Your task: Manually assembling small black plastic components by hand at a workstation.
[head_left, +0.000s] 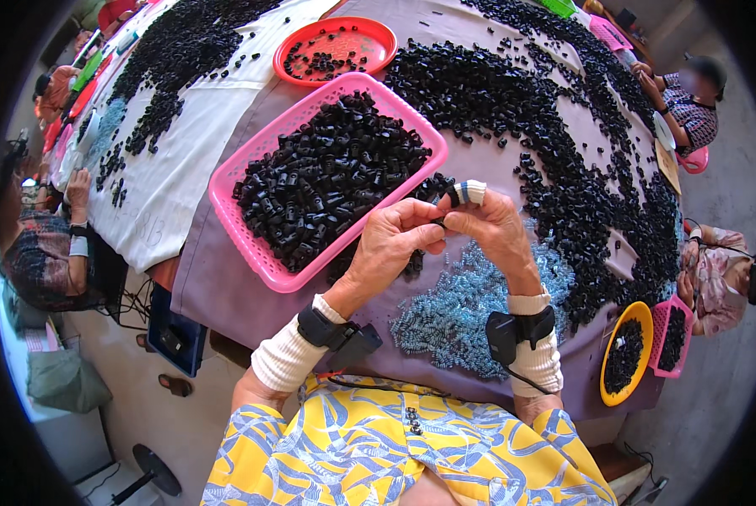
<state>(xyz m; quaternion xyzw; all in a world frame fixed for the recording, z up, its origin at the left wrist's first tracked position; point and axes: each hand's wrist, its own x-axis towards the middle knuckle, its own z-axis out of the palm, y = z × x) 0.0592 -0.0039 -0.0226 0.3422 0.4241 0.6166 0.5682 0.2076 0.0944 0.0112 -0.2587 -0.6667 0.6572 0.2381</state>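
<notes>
Above the table in front of me, my left hand [392, 240] and my right hand [486, 221] meet, fingertips pinched together. A small black plastic part [440, 223] is between their fingers, mostly covered by them. A white and blue wrap and a black band go round fingers of my right hand. Just left of my hands stands a pink basket [241, 240], heaped with black plastic parts [332, 169]. Pale-blue pieces that look like small springs [471, 308] lie in a loose pile below and between my forearms.
Loose black parts [479, 88] spread widely over the cloth-covered table [243, 291]. A red tray [386, 35] sits behind the basket; a yellow tray [643, 316] and another pink basket [688, 341] stand at the right edge. People sit at both sides. A blue tray [163, 337] is lower left.
</notes>
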